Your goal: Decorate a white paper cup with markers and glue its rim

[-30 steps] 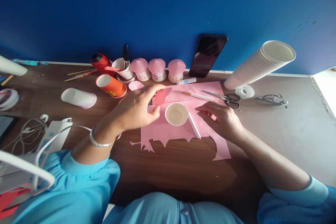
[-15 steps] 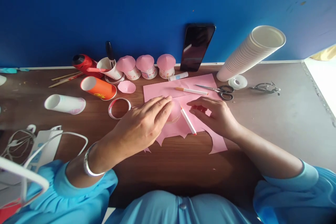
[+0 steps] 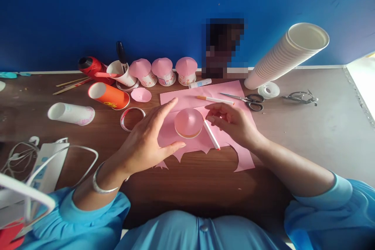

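A pink paper cone [image 3: 189, 122] with a pale rim under its near edge rests on the pink paper sheet [image 3: 170, 98] in front of me. To its left, my left hand [image 3: 152, 136] is open, thumb and fingers spread apart around that side without visibly gripping it. My right hand [image 3: 230, 121] hovers at the cone's right side, fingers loosely curved and apart, with nothing seen in it. Just below the right fingertips lies a white marker [image 3: 211, 134] with a red tip. Another white marker [image 3: 215, 100] with an orange cap lies farther back, beside the scissors [image 3: 246, 99].
Several small cups with pink cone tops [image 3: 163, 71] stand along the blue wall. A tall stack of paper cups [image 3: 288, 55] leans at the right, near a tape roll [image 3: 268, 90]. Left are an orange cup [image 3: 108, 95], a white cup [image 3: 72, 114] and a tape ring [image 3: 122, 119].
My left hand has lifted off the pink cone and moved left, its thumb and fingers spreading. The cone now shows fully. My right hand has shifted slightly left, closer to the cone.
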Tool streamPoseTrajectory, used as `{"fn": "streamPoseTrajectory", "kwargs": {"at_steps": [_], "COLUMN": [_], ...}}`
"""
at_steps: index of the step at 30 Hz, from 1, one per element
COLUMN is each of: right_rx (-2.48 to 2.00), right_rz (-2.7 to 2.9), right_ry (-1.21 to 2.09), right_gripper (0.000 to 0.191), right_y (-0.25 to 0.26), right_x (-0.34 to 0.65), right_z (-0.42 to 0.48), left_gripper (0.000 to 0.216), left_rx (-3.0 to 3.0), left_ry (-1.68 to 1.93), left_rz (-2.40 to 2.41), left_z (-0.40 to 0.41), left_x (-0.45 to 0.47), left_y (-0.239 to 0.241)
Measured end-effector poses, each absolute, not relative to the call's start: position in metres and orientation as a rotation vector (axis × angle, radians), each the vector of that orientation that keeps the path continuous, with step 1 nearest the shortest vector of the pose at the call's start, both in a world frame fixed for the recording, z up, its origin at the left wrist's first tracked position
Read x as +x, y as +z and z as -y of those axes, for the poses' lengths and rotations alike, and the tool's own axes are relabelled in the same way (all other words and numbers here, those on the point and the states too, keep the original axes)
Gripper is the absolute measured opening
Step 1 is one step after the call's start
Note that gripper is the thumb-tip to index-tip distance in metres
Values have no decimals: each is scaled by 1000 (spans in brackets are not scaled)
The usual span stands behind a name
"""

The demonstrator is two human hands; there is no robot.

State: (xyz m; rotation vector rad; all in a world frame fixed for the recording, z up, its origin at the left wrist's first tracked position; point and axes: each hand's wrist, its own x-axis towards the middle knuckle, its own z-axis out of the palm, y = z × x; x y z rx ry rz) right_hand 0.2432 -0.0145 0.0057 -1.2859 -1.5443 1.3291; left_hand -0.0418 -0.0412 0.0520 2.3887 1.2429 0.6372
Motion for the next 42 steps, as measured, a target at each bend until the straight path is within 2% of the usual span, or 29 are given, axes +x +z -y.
{"fn": "streamPoseTrajectory", "kwargs": {"at_steps": [2, 4, 6, 8, 13, 16, 21, 28, 34, 42], "right_rx": [-1247, -1232, -1226, -1187, -1071, -1065, -1135, -1189, -1238, -1187], "right_rz": [1401, 1316, 1272, 1221, 1120, 1127, 1289, 1383, 1341, 1314], "right_ry": [1473, 1563, 1600, 1634, 1733, 1801, 1718, 1476, 1500, 1575], "right_gripper": [46, 54, 53, 49, 47, 46, 43, 32, 29, 29], "right_y": [5, 5, 6, 9, 29, 42, 46, 26, 21, 19], "right_x": [236, 229, 222, 218, 218, 222, 221, 218, 215, 213], "right_z": [9, 3, -2, -6, -3, 8, 22, 10, 0, -11], "left_gripper": [115, 116, 113, 107, 67, 56, 66, 66, 62, 67], "left_rx": [2204, 2067, 1991, 1955, 1877, 1899, 1881, 1956, 1988, 1982], "left_ry": [670, 713, 757, 783, 782, 744, 700, 717, 794, 759], "left_rz": [-1250, -1220, -1164, -1156, -1212, -1186, -1215, -1236, -1203, -1247], "left_z": [42, 42, 40, 38, 33, 32, 32, 35, 34, 34], "left_x": [-45, -44, -38, -30, -19, -19, -18, -18, -19, -19], "left_y": [30, 8, -9, -19, -19, -14, -14, -18, -20, -22]}}
